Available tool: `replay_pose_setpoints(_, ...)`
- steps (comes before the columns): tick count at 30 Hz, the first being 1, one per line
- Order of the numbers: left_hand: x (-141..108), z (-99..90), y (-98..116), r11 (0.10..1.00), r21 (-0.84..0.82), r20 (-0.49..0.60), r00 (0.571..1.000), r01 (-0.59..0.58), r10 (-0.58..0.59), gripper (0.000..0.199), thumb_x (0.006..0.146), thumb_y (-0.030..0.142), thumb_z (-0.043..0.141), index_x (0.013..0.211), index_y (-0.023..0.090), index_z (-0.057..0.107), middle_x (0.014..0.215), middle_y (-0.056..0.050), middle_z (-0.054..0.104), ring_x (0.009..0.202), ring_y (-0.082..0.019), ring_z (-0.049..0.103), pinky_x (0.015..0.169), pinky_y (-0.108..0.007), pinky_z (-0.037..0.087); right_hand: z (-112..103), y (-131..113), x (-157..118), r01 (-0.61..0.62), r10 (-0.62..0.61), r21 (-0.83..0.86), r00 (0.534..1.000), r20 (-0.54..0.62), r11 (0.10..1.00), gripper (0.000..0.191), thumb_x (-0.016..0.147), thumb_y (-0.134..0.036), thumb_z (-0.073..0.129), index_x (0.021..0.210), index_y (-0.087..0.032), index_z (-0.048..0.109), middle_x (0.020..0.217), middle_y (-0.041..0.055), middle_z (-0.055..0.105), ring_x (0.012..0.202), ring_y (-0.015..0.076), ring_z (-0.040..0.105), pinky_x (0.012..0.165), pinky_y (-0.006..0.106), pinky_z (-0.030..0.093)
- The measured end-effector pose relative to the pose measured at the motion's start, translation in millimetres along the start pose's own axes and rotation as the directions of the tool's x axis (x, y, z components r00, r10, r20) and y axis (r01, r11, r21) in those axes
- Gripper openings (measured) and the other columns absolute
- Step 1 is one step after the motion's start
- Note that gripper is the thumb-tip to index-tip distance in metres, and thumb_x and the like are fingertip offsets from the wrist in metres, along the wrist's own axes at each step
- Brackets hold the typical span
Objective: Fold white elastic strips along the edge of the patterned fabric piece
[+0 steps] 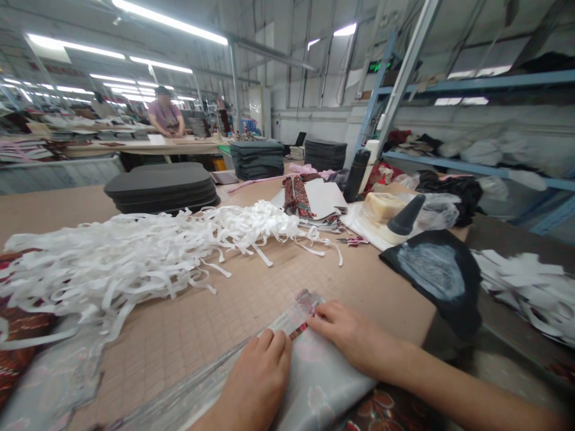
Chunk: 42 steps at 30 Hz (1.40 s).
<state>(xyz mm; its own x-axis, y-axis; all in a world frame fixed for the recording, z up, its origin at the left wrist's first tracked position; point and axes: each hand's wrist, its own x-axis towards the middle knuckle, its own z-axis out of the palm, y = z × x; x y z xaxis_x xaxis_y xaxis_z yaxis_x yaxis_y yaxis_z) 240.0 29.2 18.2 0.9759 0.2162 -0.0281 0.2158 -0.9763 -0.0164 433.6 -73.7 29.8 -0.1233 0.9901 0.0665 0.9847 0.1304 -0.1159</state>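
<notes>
Both hands press flat at the desk's near edge: left hand (258,383) pins the grey fabric (314,383) so it lies smooth, right hand (348,335) fingertips hold the patterned strip (300,314) along its edge. White tape strips (135,257) heap toward the left edge.

Both forearms were bare as far as the view reached, with no sleeve, cuff, watch or bracelet on either. The left hand (258,377) and the right hand (354,338) wore no gloves and showed no rings. The fingernails looked short and unpainted.
</notes>
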Motion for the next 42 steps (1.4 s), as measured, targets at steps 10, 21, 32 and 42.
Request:
replay_pose_setpoints(10,-71.8,6.8,-35.9,0.934,-0.292,0.026,0.978,0.207,-0.208,0.041,0.082,0.002,0.037,0.11,0.025,0.057,0.1,-0.003,0.06,0.089,-0.018,0.055,0.08,-0.03,0.048,-5.9,-1.5,10.4,0.037,-0.037,-0.005,0.999,-0.029,0.999,0.027,0.088,-0.004,0.041,0.101,-0.016,0.061,0.1,0.0092,0.06,0.09,0.0207,0.055,0.079,0.032,0.046)
replay_pose_setpoints(21,-70.8,2.8,-25.7,0.973,-0.156,-0.064,0.981,0.171,-0.183,0.034,0.083,0.003,0.045,0.11,0.018,0.057,0.096,-0.005,0.062,0.086,-0.021,0.056,0.076,-0.034,0.05,16.0,-53.8,38.1,0.279,-0.276,0.017,0.957,-0.092,0.96,0.016,0.087,-0.01,0.051,0.1,-0.013,0.059,0.093,0.0086,0.061,0.086,0.0215,0.054,0.077,0.034,0.045)
replay_pose_setpoints(32,-108.1,-6.2,-50.1,0.804,-0.451,0.112,0.919,0.387,-0.379,0.027,0.091,0.017,0.035,0.091,0.023,0.062,0.089,-0.002,0.059,0.083,-0.017,0.058,0.075,-0.028,0.046,14.8,-25.1,27.6,0.251,-0.244,0.034,0.959,-0.141,0.967,0.022,0.086,-0.005,0.048,0.101,-0.013,0.06,0.098,0.01,0.061,0.089,0.0212,0.054,0.079,0.034,0.045)
replay_pose_setpoints(42,-47.7,-2.4,-22.0,0.9,-0.337,-0.001,0.956,0.277,-0.295,0.021,0.09,0.012,0.043,0.098,0.02,0.06,0.093,-0.003,0.059,0.088,-0.019,0.055,0.08,-0.032,0.046,18.5,-42.8,38.5,0.236,-0.23,0.093,0.97,-0.075,0.967,0.014,0.089,-0.015,0.053,0.101,-0.017,0.06,0.095,0.0053,0.06,0.088,0.0198,0.052,0.079,0.032,0.043)
